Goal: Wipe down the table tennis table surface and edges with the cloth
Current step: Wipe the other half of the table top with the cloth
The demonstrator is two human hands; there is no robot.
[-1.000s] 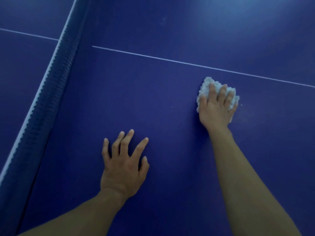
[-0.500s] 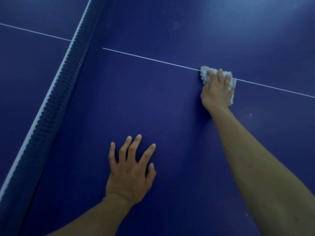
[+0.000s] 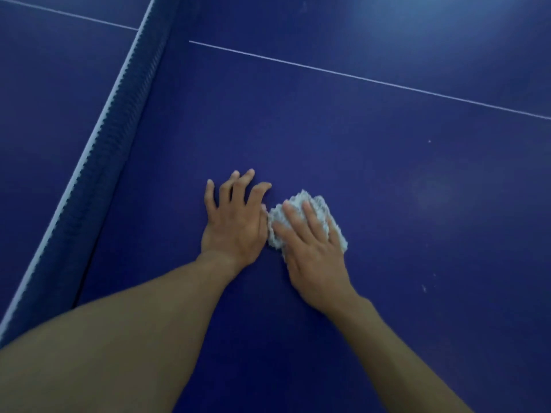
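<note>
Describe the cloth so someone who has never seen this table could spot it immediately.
On the blue table tennis table, right of the net, two bare hands lie side by side. The cloth is bunched under the right hand, next to the left hand. It is the only pale, nubbly lump on the smooth blue surface.

Left hand [image 3: 235, 225] and right hand [image 3: 313, 257] lie flat, palms down, adjacent.

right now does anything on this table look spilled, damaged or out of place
Nothing spilled or damaged. Only a few pale specks and a faint dull smudge mark the table to the right of the cloth, which the right hand presses down.
</note>
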